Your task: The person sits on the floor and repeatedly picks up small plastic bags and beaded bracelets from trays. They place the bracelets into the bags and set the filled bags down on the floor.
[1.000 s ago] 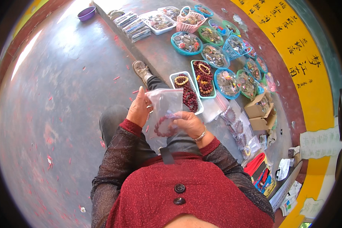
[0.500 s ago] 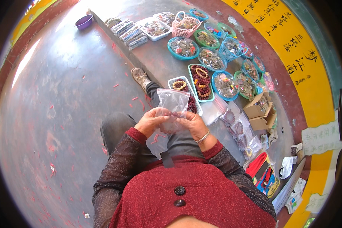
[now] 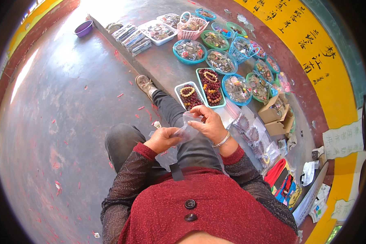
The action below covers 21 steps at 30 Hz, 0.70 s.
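Note:
Between my hands is a small clear plastic zip bag [image 3: 186,129], held over my legs and crumpled. My left hand [image 3: 162,139] is closed on its lower left side. Higher up, my right hand [image 3: 209,124], with a bracelet on the wrist, pinches the bag's upper edge between thumb and fingers. I cannot make out whether anything is inside. Just beyond the hands stand a white basket [image 3: 178,96] and a pale green basket [image 3: 200,83], both holding dark red bead bracelets with a few yellowish ones.
Several round baskets of bagged goods, such as a blue one [image 3: 184,61], spread toward the wall. Packed bead strands [image 3: 254,136] and cardboard boxes [image 3: 274,116] are at the right. A purple basin [image 3: 83,29] stands far left, near a low step [image 3: 122,57].
The bag, upright and spread before, is now lower and crumpled. My right hand has risen to its upper edge; my left hand has moved slightly down and the hands are farther apart.

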{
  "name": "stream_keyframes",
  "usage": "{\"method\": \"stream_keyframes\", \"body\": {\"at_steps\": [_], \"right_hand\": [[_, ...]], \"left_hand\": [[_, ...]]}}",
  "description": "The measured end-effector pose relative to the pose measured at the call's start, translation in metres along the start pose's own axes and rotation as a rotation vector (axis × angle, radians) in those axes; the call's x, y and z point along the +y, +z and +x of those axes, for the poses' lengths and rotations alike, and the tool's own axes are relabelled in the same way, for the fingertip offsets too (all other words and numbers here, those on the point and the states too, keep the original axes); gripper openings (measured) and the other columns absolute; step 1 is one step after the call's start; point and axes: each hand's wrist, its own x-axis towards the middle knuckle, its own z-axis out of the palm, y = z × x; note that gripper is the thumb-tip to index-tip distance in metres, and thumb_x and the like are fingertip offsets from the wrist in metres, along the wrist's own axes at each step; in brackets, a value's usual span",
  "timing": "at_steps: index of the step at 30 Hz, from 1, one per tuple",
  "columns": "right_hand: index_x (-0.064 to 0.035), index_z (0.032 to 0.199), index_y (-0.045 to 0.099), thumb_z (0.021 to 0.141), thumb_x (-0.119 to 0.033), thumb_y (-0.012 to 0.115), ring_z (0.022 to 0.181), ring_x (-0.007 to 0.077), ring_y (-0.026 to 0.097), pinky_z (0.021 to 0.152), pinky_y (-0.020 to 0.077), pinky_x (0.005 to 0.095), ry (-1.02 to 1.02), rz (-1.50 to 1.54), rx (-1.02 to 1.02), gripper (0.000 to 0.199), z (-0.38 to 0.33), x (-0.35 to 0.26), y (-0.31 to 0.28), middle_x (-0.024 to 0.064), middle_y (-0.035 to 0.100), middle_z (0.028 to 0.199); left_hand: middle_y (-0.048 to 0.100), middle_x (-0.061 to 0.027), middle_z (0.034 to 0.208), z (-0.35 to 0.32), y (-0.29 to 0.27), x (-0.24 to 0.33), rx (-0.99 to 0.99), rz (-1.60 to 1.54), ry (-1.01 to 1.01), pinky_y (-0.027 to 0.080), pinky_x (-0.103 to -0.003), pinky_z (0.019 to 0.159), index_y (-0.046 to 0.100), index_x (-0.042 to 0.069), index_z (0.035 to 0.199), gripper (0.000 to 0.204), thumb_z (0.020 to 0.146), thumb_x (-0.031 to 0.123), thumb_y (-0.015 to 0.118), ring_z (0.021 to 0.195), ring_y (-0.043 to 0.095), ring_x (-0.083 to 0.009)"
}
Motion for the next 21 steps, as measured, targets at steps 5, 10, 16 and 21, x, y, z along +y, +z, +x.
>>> {"method": "stream_keyframes", "body": {"at_steps": [5,10,16,21], "right_hand": [[-0.0044,0.082,0.061,0.075,-0.012,0.071,0.066,0.0049,0.048,0.061,0.0389,0.0189,0.037,0.047,-0.092,0.014,0.002,0.005,-0.001,-0.0029,0.056,0.074],[-0.0030,0.078,0.061,0.079,-0.009,0.068,0.067,0.0035,0.048,0.060,0.0394,0.0196,0.129,0.381,-0.111,0.010,0.000,-0.002,-0.009,-0.0040,0.055,0.072],[-0.0031,0.095,0.059,0.082,-0.010,0.066,0.075,0.0051,0.053,0.065,0.0422,0.0190,0.096,0.509,0.121,0.016,0.007,-0.001,-0.012,-0.0016,0.058,0.081],[-0.0072,0.113,0.052,0.086,-0.021,0.063,0.089,0.0083,0.056,0.075,0.0439,0.0224,0.353,0.786,0.164,0.032,0.000,0.013,-0.002,0.0001,0.061,0.098]], "left_hand": [[0.062,0.0019,0.083,-0.002,-0.001,0.006,0.000,-0.048,-0.041,0.046,-0.022,0.064,0.062,0.005,0.109,0.025,0.084,0.007,0.060,0.071,0.054,-0.0047],[0.064,-0.0019,0.092,-0.003,0.000,0.018,-0.021,-0.297,-0.087,0.048,-0.023,0.071,0.061,0.001,0.109,0.025,0.085,0.006,0.058,0.080,0.058,-0.0076],[0.063,-0.0057,0.103,-0.005,-0.012,0.020,-0.046,-0.434,-0.092,0.047,-0.026,0.083,0.059,-0.002,0.110,0.027,0.085,0.007,0.059,0.093,0.058,-0.0121],[0.061,-0.0094,0.109,-0.006,-0.019,0.014,0.106,-0.792,0.008,0.048,-0.030,0.085,0.057,-0.001,0.113,0.028,0.086,0.008,0.058,0.096,0.060,-0.0173]]}}
